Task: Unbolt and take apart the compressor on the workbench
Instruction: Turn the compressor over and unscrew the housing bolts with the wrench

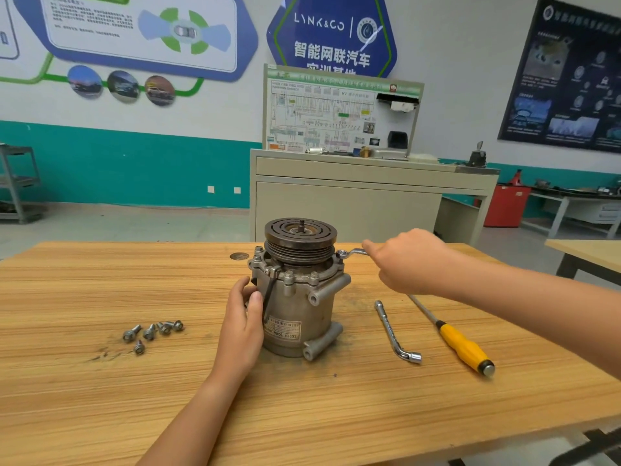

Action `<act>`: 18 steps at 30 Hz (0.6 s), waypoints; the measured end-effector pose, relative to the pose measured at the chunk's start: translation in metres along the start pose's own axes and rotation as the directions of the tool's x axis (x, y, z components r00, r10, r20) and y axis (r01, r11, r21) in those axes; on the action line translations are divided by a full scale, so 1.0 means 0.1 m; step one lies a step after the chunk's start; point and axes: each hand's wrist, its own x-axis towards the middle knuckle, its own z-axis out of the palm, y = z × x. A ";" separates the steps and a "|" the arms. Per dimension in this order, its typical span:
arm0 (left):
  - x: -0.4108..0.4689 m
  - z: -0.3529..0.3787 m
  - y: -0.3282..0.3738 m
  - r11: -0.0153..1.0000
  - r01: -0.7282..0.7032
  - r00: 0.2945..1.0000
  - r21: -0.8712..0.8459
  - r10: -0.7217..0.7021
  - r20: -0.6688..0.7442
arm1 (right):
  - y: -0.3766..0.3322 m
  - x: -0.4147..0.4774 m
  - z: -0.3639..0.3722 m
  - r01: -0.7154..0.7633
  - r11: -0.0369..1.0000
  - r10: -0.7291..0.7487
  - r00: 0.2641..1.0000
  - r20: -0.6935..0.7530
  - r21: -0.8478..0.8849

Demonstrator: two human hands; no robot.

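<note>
Left hand [243, 317] comes up from the near edge of the pale wood-grain workbench [302, 415]. Its palm lies against the left wall of the grey cast-metal compressor [295, 304], with the thumb on the near face and the fingers curled round the left side, so it grasps the housing.

Right hand [403, 260] reaches in from the right edge, back of the hand upward. Its fingers are clenched round the handle of a slim chrome ring wrench [353, 252], and one finger is extended along the handle. The ring end of the wrench sits on a bolt at the right of the compressor's upper flange.

The compressor stands upright at the middle of the bench, its dark grooved pulley [300, 240] uppermost. A label [285, 329] is fixed low on the near face. Its print is inverted and too small to read reliably.

Legible writing:
- Blue hexagonal wall sign [331, 35]: "LYNK&CO", with "智能网联汽车" beneath.
- White wiring-diagram panel [336, 112] on the beige cabinet behind the bench: "HV".

Counts:
- Compressor: one.
- Ring wrench: one.
- Chrome L-shaped socket wrench [395, 331]: one, lying right of the compressor.
- Yellow-handled screwdriver [463, 348]: one, lying further right, with its shaft running under the right forearm.
- Loose grey flanged bolts [149, 331]: at least five, lying left of the compressor. Those at the right of the group overlap, so the exact count cannot be told.
</note>
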 end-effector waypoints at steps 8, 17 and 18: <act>0.00 0.01 0.02 0.999 0.037 0.999 -0.039 -0.037 0.000 | 0.21 0.37 0.43 0.045 0.999 -0.040 0.956 -0.292 0.011; 0.02 0.01 -0.02 1.000 0.027 0.999 -0.015 -0.027 -0.032 | -0.14 0.87 0.55 0.077 0.919 0.145 0.846 -0.513 0.387; 0.02 0.01 -0.02 1.000 0.022 0.999 -0.016 -0.023 -0.036 | -0.12 0.85 0.57 0.048 0.888 0.200 0.856 -0.477 0.457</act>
